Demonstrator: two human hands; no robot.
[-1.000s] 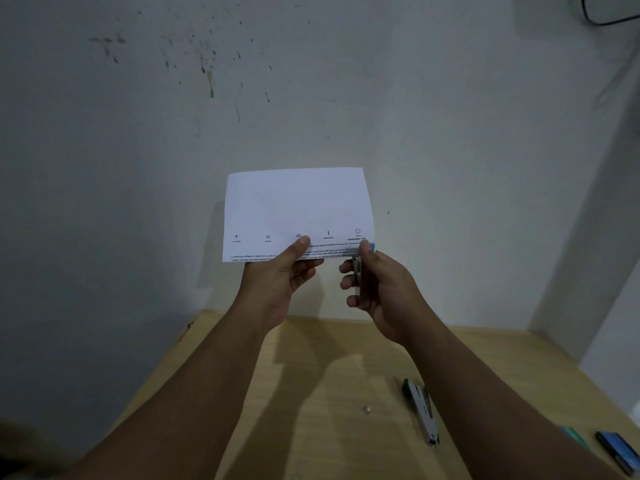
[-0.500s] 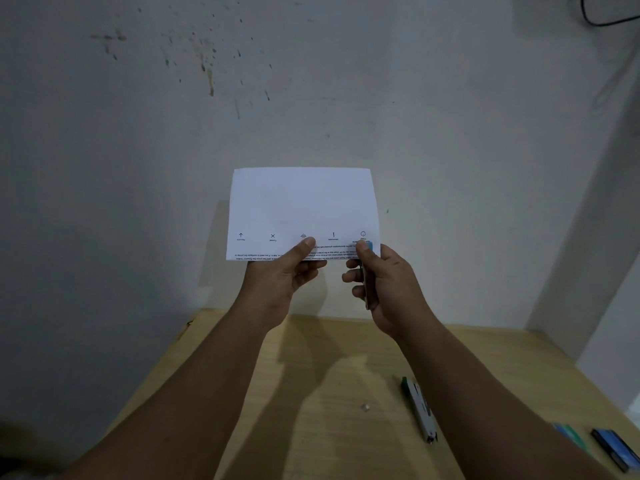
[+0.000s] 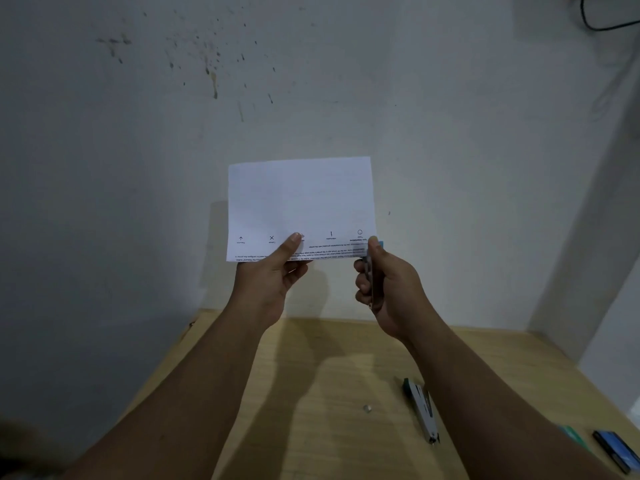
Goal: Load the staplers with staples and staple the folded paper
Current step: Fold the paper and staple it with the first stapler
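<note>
I hold a folded white sheet of paper [image 3: 301,202] up in front of the wall, printed lines running along its lower edge. My left hand [image 3: 273,271] pinches that lower edge near the middle, thumb on the front. My right hand [image 3: 388,289] grips a small stapler [image 3: 370,275], its blue tip at the paper's lower right corner. A second stapler [image 3: 420,412], green and metal, lies on the wooden table [image 3: 311,410] below my right forearm.
A small metal bit [image 3: 367,408] lies on the table near the second stapler. A blue box [image 3: 614,448] and a green box [image 3: 573,434] sit at the table's right edge. White walls close in behind and on the right.
The paper and both hands have shifted slightly right and up. The right hand keeps the stapler at the lower right corner.
</note>
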